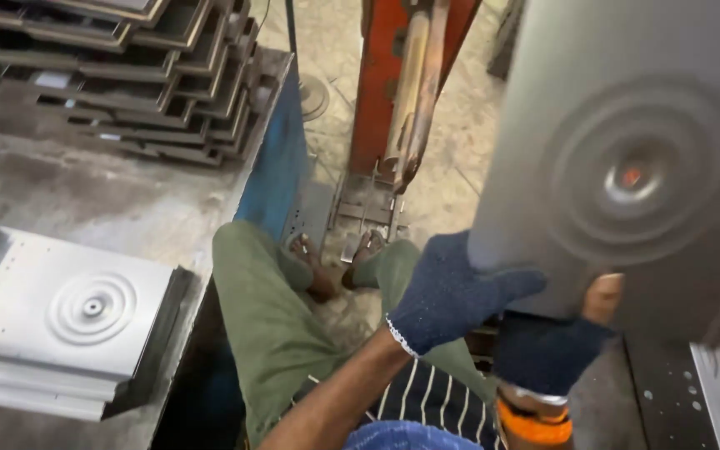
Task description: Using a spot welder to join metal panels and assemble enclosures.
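In the head view, a large grey metal panel (627, 167) with pressed concentric rings is held up on the right, tilted toward the camera. Its lower edge is gripped by the left hand (452, 292) in a dark blue knitted glove, the fingers wrapped under the edge so that the weight is carried from below. The right hand (556, 346), in a fingerless glove of the same kind, is closed on the same lower edge — a bare thumb is pressed against the panel face, probably to steady it.

On the left, a stack of similar panels (60, 317) is laid flat on the grey worktable (102, 192), the ring pattern up. Further back, a pile of metal trays (135, 67) is stacked against a blue frame. Between the knees, the bare feet are placed at a foot pedal (368, 217) of the red machine (385, 75) — within easy reach of the seated person.
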